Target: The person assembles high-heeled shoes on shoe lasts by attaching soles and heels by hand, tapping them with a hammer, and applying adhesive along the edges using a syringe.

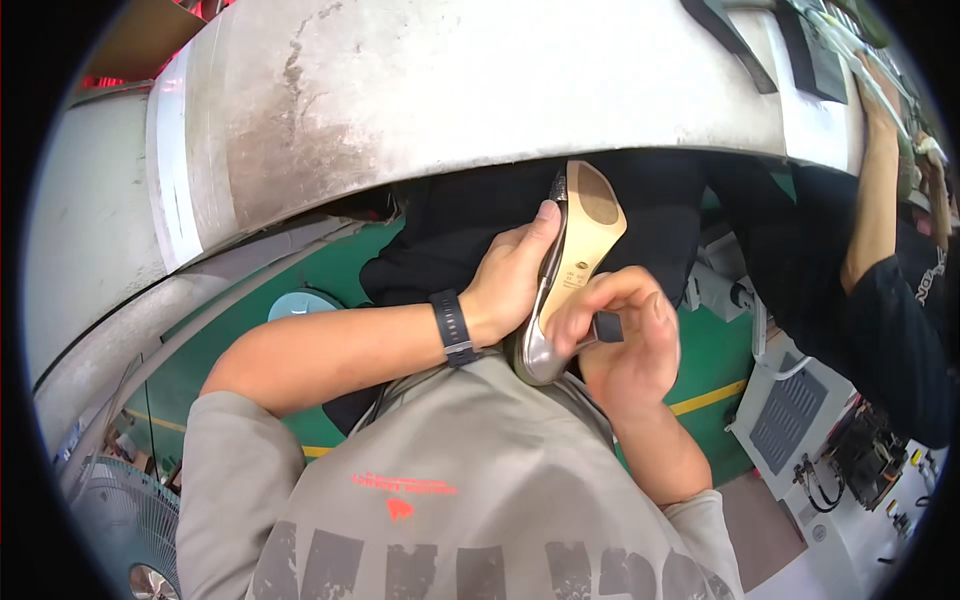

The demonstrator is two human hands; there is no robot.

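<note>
A high-heeled shoe [578, 245] lies sole up over my lap, its toe pointing away from me and its heel end close to my shirt. The sole is tan with a darker patch at the toe; the upper is a shiny metallic grey. My left hand [508, 275] grips the shoe along its left side, thumb near the toe part. At the dark-tipped heel is my right hand [632, 335], its fingers curled and slightly blurred beside the sole. Whether those fingers press on the shoe or hold anything small is hidden.
A worn white table [480, 80] curves across just beyond my lap, with dark strips [735, 45] at its far right. Another person's arm [876, 185] reaches onto it at right. A fan [125, 525] stands lower left, and a grey machine [800, 410] lower right.
</note>
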